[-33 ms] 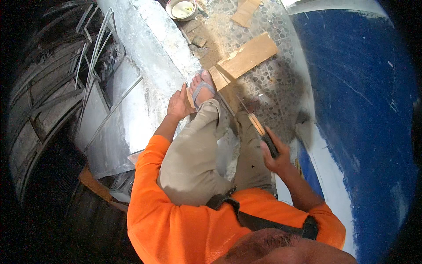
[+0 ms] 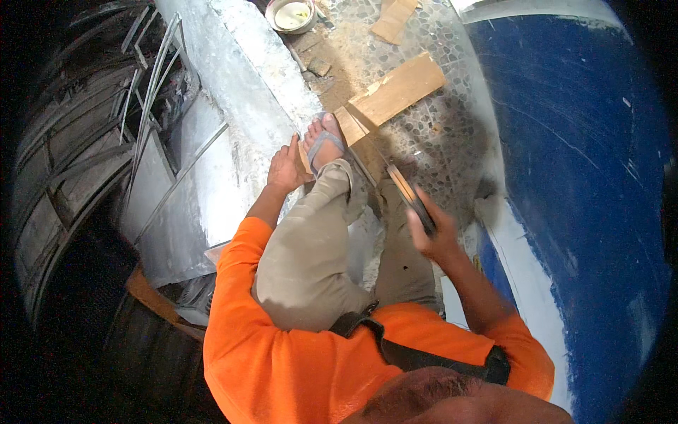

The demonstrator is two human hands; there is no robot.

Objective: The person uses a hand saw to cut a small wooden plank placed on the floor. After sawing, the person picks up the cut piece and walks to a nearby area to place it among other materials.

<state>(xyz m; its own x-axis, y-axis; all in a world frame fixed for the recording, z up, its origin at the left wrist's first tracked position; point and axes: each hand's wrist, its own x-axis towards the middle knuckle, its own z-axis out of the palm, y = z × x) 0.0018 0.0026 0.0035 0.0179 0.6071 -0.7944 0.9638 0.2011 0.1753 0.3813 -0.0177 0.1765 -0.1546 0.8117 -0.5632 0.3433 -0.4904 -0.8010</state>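
Observation:
In my right hand (image 2: 436,230) is a handsaw (image 2: 408,194) with a wood-and-dark handle, its fingers wrapped round the grip. The thin blade points up and left toward a light-brown board (image 2: 351,127); blur and shadow make its edge hard to see. My left foot (image 2: 326,141), in a grey flip-flop, presses on this board. Beside the foot, my left hand (image 2: 286,169) grips the board's left end, with the index finger stretched forward and the thumb hidden. A wider wooden board (image 2: 399,88) lies just beyond, touching or overlapping the first; which one, I cannot tell.
A whitish ledge (image 2: 233,78) runs along the left, with metal strips (image 2: 152,92) leaning past it. Farther off are a small bowl (image 2: 292,15) and a wood offcut (image 2: 394,20) on the pebble-patterned floor (image 2: 445,127). A large blue panel (image 2: 579,155) stands to the right.
My right hand and the saw have moved forward and slightly left, toward the board. My left hand, the foot and the boards have stayed put.

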